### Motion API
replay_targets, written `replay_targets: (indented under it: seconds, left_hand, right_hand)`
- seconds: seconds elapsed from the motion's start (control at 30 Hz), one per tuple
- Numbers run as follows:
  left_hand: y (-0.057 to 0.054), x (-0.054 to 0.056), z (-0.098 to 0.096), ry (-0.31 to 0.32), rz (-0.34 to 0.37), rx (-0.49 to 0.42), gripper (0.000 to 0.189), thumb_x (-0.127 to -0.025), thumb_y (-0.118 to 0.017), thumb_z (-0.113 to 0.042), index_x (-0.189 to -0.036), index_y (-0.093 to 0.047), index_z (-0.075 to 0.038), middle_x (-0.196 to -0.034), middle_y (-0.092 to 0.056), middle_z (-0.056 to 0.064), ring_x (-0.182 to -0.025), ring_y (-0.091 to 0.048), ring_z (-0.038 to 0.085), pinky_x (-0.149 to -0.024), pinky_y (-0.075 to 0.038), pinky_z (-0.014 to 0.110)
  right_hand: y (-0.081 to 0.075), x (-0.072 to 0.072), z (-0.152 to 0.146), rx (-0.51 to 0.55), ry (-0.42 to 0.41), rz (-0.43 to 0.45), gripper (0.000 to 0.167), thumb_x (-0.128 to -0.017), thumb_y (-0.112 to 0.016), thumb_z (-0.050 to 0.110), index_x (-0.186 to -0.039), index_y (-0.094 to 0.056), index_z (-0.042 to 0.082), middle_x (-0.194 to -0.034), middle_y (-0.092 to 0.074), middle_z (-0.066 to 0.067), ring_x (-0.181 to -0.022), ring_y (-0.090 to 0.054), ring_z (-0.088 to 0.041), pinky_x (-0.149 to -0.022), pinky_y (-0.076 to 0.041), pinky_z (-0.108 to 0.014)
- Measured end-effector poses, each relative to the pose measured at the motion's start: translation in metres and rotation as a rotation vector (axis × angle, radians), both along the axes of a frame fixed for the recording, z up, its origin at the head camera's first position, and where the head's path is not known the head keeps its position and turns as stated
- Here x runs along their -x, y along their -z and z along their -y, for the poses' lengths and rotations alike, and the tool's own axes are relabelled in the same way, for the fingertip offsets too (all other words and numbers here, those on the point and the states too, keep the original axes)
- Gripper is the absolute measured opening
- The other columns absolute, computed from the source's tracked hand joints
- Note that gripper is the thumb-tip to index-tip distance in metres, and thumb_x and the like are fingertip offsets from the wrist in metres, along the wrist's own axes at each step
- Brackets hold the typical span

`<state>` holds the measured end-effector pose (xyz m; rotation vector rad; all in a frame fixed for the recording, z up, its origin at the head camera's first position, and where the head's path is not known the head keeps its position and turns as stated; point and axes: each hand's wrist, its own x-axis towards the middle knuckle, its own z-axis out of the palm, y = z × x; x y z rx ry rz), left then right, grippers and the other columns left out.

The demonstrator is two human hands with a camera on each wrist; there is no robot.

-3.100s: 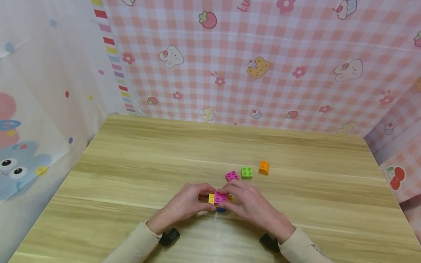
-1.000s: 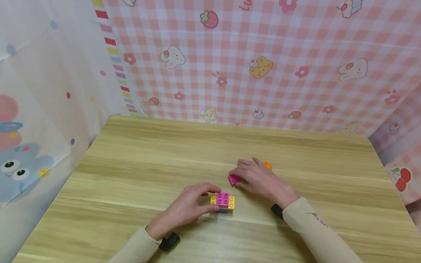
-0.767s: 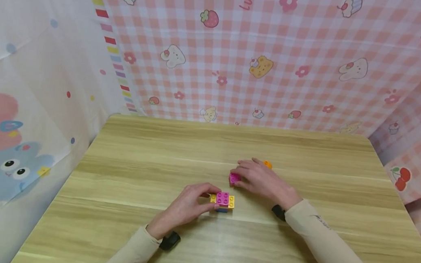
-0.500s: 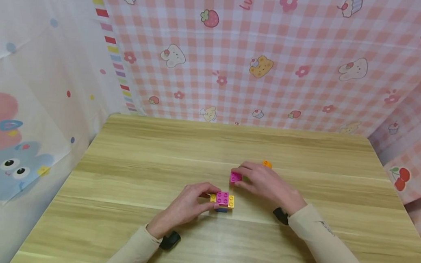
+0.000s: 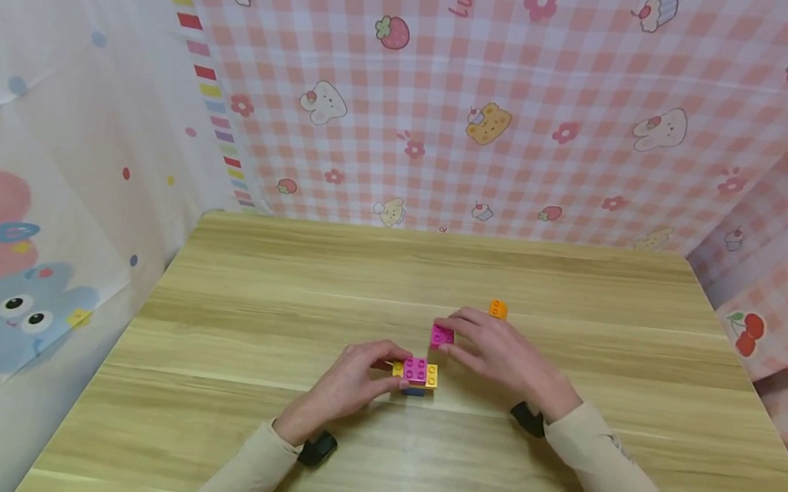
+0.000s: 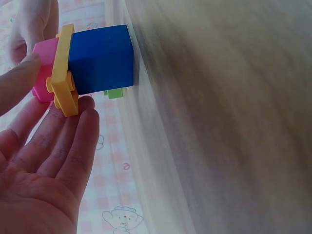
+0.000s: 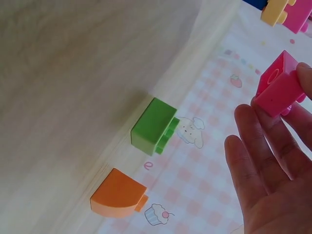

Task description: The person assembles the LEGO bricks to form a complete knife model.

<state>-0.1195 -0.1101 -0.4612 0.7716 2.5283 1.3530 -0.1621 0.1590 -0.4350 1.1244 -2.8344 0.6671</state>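
Note:
My left hand [image 5: 356, 379] holds a small stack of toy building bricks, thumb and fingers at its pink and yellow layers. On top sits a pink brick [image 5: 416, 369], below it a yellow plate [image 6: 62, 73] sticking out at both ends, and at the bottom a blue block [image 6: 101, 59] right at the tabletop. Behind and right of the stack, my right hand [image 5: 499, 354] pinches a magenta four-stud brick [image 7: 280, 87] between thumb and fingers. In the right wrist view this brick hangs above table level, its hollow underside showing.
A green brick [image 7: 153, 126] stands on the wooden table [image 5: 281, 284], hidden behind my right hand in the head view. To its right is an orange brick with a curved side [image 5: 498, 308]. Patterned cloth [image 5: 441, 66] hangs along the table's back edge.
Earlier, both hands were on the stack; my right hand then went to the loose magenta brick, gripped it and lifted it, drawing slightly back toward me. My left hand has stayed at the stack.

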Motion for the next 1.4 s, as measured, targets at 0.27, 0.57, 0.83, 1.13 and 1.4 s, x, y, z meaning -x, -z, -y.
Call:
replay_targets:
  seconds: [0.27, 0.57, 0.83, 1.13, 1.4]
  left_hand:
    - [0.0, 0.0, 0.0, 0.005, -0.003, -0.005, 0.029, -0.096, -0.076, -0.016, -0.123, -0.071, -0.006, -0.118, -0.073, 0.004, -0.105, -0.071, 0.018, -0.094, -0.058, 0.031]
    - [-0.002, 0.0, 0.001, 0.012, -0.012, -0.008, 0.028, -0.097, -0.075, -0.013, -0.123, -0.071, -0.004, -0.119, -0.073, 0.005, -0.105, -0.071, 0.019, -0.094, -0.058, 0.031]
    - [-0.001, 0.0, 0.0, 0.013, -0.01, -0.018, 0.028, -0.097, -0.075, -0.014, -0.123, -0.071, -0.004, -0.118, -0.074, 0.006, -0.106, -0.071, 0.019, -0.094, -0.058, 0.031]
    - [-0.001, 0.0, 0.0, 0.012, -0.017, -0.023, 0.028, -0.096, -0.076, -0.012, -0.122, -0.071, -0.004, -0.118, -0.074, 0.006, -0.107, -0.07, 0.02, -0.094, -0.058, 0.031]
    - [-0.001, 0.0, 0.0, 0.014, -0.032, -0.023, 0.027, -0.095, -0.077, -0.012, -0.12, -0.071, -0.005, -0.117, -0.074, 0.005, -0.107, -0.07, 0.02, -0.093, -0.058, 0.03]
  right_hand:
    - [-0.002, -0.009, 0.0, 0.041, -0.006, -0.004, 0.042, -0.1, -0.072, 0.026, -0.138, -0.066, 0.01, -0.128, -0.067, -0.004, -0.112, -0.066, -0.019, -0.096, -0.058, -0.04]
    - [-0.004, -0.016, 0.003, 0.117, -0.047, -0.061, 0.042, -0.099, -0.073, 0.026, -0.137, -0.066, 0.009, -0.125, -0.069, -0.004, -0.109, -0.067, -0.018, -0.092, -0.06, -0.036]
    - [-0.003, -0.02, 0.008, 0.189, -0.098, -0.109, 0.04, -0.098, -0.074, 0.024, -0.133, -0.068, 0.006, -0.126, -0.07, -0.005, -0.112, -0.067, -0.017, -0.093, -0.059, -0.034]
    - [-0.002, -0.024, 0.013, 0.225, -0.125, -0.117, 0.038, -0.097, -0.076, 0.024, -0.131, -0.068, 0.007, -0.125, -0.069, -0.003, -0.109, -0.067, -0.015, -0.092, -0.059, -0.033]
    - [0.002, -0.027, 0.018, 0.256, -0.162, -0.141, 0.035, -0.1, -0.072, 0.029, -0.127, -0.07, 0.008, -0.124, -0.069, -0.001, -0.107, -0.068, -0.013, -0.09, -0.059, -0.029]
